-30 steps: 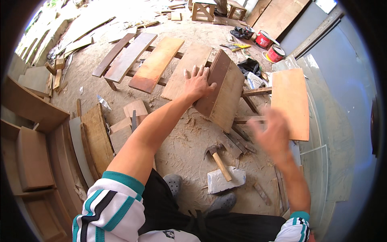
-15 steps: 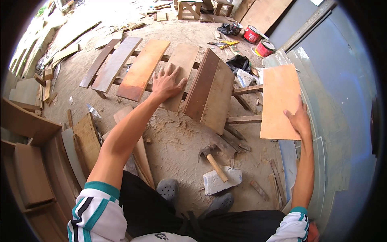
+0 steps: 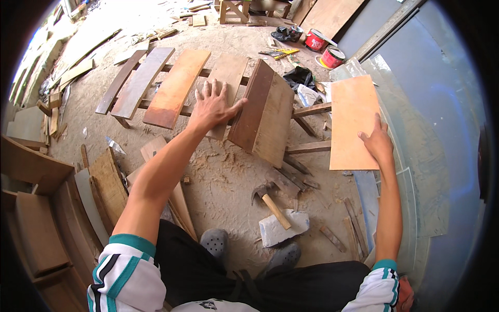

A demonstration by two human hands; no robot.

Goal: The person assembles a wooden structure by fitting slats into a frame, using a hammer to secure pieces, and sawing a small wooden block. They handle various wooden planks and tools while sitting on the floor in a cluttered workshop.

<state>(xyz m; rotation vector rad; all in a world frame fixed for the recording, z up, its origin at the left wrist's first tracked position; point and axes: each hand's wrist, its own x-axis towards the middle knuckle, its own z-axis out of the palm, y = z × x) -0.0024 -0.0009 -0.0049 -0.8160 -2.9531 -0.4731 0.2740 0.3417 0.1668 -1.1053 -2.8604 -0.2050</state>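
Note:
My left hand [image 3: 212, 108] lies palm down with its fingers spread on a pale tan board [image 3: 228, 67] set across two wooden rails [image 3: 309, 147]. Its thumb points at a stack of dark brown and tan boards [image 3: 273, 119] just right of it and comes up to the near dark edge. On the right, my right hand [image 3: 378, 143] rests at the right edge of a light orange board [image 3: 351, 122], thumb and forefinger stretched apart over its face. Farther left, an orange-brown board [image 3: 179, 86], a grey board [image 3: 143, 83] and a narrow dark board [image 3: 120, 82] lie across the same rails.
A hammer [image 3: 274, 208] leans on a white block [image 3: 283, 228] between my feet and the rails. Glass sheets [image 3: 416, 114] line the right side. Brown wooden cabinetry [image 3: 41, 229] stands at the left. Paint cans [image 3: 330, 57] and a handsaw [image 3: 283, 53] lie beyond the rails.
The whole view has shifted, moving the boards slightly left and up in it. My left hand has shifted a little right over its board, its thumb spreading toward the stack. My right hand stays put.

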